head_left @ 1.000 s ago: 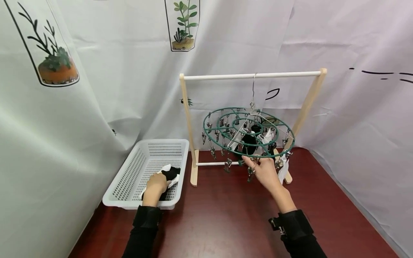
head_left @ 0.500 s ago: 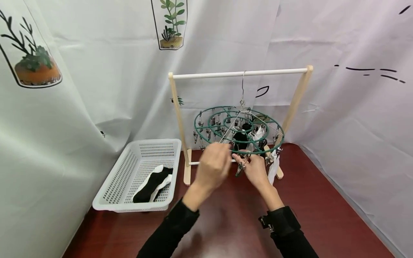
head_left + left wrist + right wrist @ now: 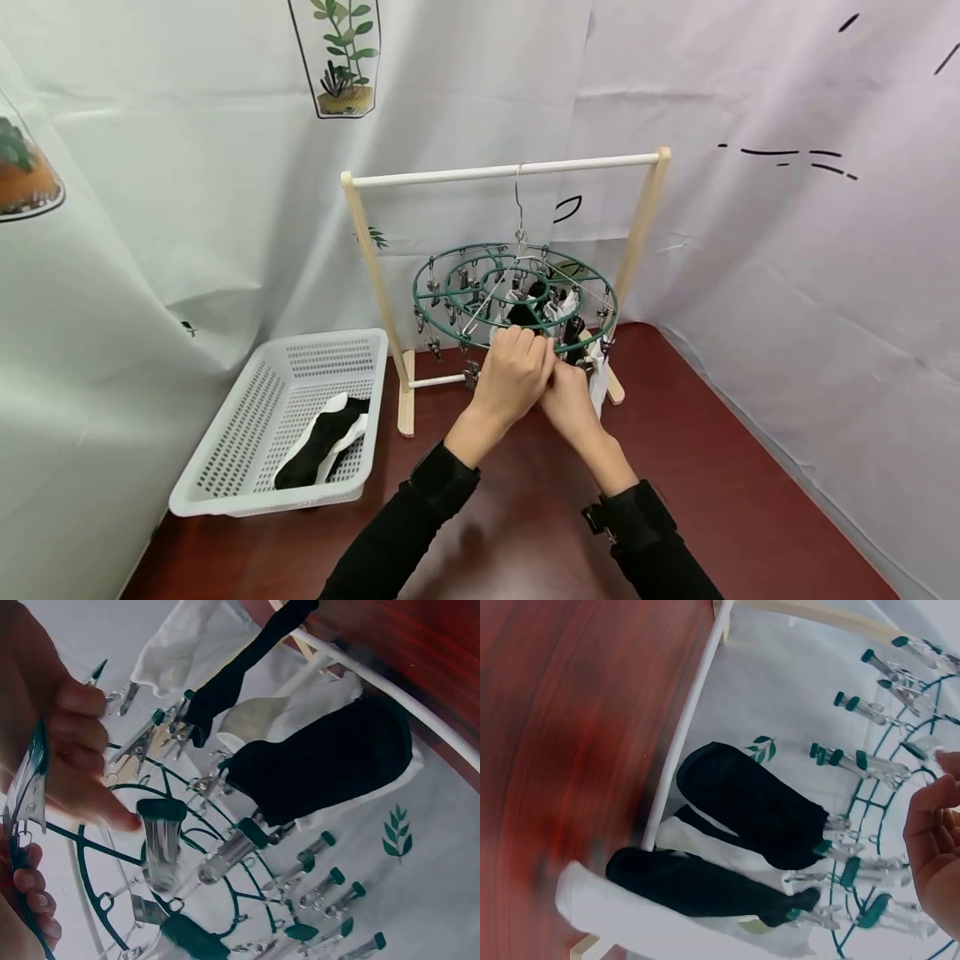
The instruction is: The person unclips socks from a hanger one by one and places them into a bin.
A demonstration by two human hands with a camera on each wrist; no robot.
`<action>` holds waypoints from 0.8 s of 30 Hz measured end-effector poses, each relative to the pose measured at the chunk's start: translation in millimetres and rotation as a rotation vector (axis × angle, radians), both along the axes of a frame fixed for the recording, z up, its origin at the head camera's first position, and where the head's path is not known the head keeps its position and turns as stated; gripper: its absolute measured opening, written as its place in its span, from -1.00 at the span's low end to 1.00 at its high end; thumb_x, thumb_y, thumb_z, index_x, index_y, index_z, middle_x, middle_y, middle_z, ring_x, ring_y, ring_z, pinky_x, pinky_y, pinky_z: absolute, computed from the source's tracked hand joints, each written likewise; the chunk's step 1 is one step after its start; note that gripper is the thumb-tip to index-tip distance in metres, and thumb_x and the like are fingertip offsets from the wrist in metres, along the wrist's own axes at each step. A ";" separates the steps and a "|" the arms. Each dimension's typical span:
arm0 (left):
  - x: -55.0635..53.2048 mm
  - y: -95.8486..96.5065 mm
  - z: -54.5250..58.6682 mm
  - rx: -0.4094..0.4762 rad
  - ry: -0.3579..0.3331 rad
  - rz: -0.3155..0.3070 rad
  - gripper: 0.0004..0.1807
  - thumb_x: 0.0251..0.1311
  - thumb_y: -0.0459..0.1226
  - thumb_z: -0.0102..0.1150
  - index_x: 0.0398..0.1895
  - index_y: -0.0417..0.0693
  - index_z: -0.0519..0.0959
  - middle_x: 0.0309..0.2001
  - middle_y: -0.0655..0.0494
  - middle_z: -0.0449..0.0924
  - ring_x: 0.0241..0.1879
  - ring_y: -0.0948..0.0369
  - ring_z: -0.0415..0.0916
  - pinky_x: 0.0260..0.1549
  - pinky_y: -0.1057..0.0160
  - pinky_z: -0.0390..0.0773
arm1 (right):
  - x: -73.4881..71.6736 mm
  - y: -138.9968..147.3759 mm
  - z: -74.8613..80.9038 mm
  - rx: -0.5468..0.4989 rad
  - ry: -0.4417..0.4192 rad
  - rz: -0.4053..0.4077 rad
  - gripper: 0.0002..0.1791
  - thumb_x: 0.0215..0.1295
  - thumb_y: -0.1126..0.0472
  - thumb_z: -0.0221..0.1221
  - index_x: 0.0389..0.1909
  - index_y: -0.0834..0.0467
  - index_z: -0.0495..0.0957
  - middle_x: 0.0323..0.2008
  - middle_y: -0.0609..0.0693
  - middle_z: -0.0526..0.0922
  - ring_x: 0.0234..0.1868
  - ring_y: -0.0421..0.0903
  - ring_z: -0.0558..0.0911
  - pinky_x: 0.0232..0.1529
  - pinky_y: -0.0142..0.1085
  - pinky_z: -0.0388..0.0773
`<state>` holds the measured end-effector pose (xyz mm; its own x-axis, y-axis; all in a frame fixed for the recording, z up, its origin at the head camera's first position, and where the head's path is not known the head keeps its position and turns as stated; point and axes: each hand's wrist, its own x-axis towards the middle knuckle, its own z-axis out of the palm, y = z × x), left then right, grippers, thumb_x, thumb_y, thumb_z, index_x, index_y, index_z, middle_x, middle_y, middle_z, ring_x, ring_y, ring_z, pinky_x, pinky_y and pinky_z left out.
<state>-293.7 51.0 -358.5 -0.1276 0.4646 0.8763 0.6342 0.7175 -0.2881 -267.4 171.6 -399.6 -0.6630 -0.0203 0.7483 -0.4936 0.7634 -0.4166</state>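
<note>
A round green clip hanger [image 3: 415,293] with several metal clips hangs before me. My left hand [image 3: 510,375] has its fingers curled at the front rim, shown close in the left wrist view. Just right of it and a little lower, my right hand [image 3: 568,404] curls under the same rim, and the two hands meet. One clip [image 3: 30,780] dangles between them in the left wrist view. Clipped on the hanger are black socks [image 3: 330,750] and a white sock [image 3: 597,379]. In the head view, the hands hide what their fingertips hold.
The hanger hooks on the white bar [image 3: 450,176] of a wooden stand [image 3: 642,221]. A white perforated basket [image 3: 262,500] stands left on the red-brown table [image 3: 652,450], with black and white socks [image 3: 318,442] in it. Printed curtain cloth [image 3: 750,250] closes off the back and sides.
My left hand has left the basket and risen right to the hanger's front rim, beside the right hand. The right hand stays at the rim. The head view has turned right.
</note>
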 end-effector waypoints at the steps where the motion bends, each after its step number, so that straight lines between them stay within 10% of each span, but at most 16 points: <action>1: -1.0 -3.2 -0.5 0.012 -0.001 -0.003 -0.66 0.34 -0.33 0.16 -0.62 -0.03 0.37 -0.58 0.10 0.31 -0.50 0.13 0.29 -0.43 0.22 0.28 | 2.2 0.3 0.5 -0.018 0.018 0.021 -0.83 0.04 0.56 0.26 -0.52 0.28 0.50 -0.68 0.05 0.46 -0.65 -0.08 0.43 -0.60 -0.19 0.38; 7: -6.6 -22.5 -2.2 0.072 -0.038 -0.044 -0.60 0.41 -0.33 0.04 -0.66 -0.02 0.31 -0.62 0.10 0.25 -0.55 0.12 0.25 -0.45 0.21 0.24 | 21.4 11.0 2.4 -0.141 0.106 0.149 -0.82 0.17 0.53 0.30 -0.21 0.31 0.68 -0.66 -0.15 0.41 -0.63 -0.34 0.32 -0.59 -0.49 0.26; 14: -14.6 -47.4 -3.6 0.169 -0.114 -0.071 -0.55 0.51 -0.31 -0.11 -0.68 -0.03 0.29 -0.63 0.09 0.28 -0.53 0.08 0.27 -0.36 0.13 0.27 | 36.0 42.8 5.6 -0.209 0.180 0.075 -0.91 0.20 0.51 0.26 -0.33 0.31 0.69 -0.64 -0.10 0.51 -0.61 -0.34 0.40 -0.56 -0.51 0.33; 24: -35.7 -75.6 -0.1 0.400 -0.239 -0.265 -0.50 0.42 -0.40 -0.02 -0.79 -0.10 0.30 -0.68 0.05 0.25 -0.52 0.02 0.26 -0.14 -0.02 0.40 | 39.7 62.0 -0.3 -0.160 -0.028 0.104 -0.75 0.20 0.49 0.21 -0.12 0.25 0.68 -0.45 -0.11 0.54 -0.53 -0.32 0.46 -0.48 -0.50 0.40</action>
<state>-329.4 -24.5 -358.7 -0.2688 0.1439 0.9524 0.8229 0.5482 0.1494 -227.7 233.6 -399.9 -0.6845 0.0280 0.7285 -0.5526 0.6319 -0.5434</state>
